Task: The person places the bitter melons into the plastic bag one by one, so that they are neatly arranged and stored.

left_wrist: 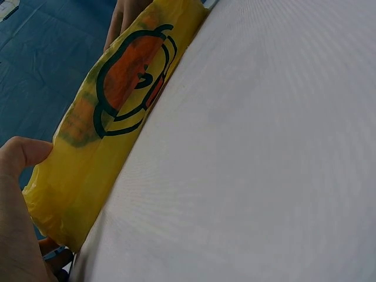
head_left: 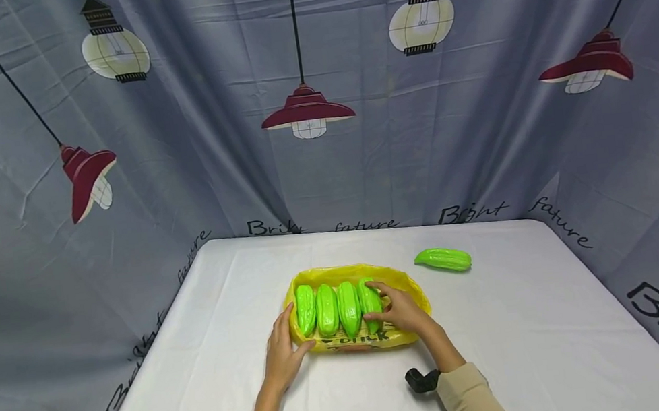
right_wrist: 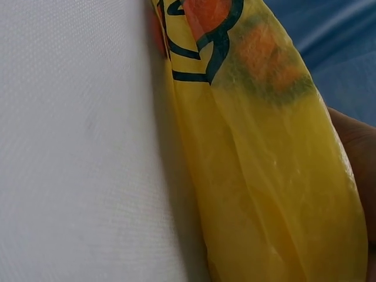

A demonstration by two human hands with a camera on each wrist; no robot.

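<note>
A yellow printed plastic bag [head_left: 328, 275] lies with its mouth spread wide like a tray. Inside, several bright green, ridged, elongated vegetables [head_left: 327, 311] stand side by side in a row. My left hand [head_left: 284, 356] holds the bag's left end, its thumb on the front rim and its fingers round the side. With thumb and fingers, my right hand [head_left: 401, 310] grips the rightmost green vegetable [head_left: 370, 302] at the end of the row. From the right wrist, the bag wall [right_wrist: 264, 170] hides most of that hand and all of the vegetable.
Another green vegetable [head_left: 444, 259] lies on the white table [head_left: 537, 317], behind and right of the bag. Black wrist cameras [head_left: 423, 380] sit on both wrists. A grey-blue curtain [head_left: 326, 179] with printed lamps surrounds the table's back and sides.
</note>
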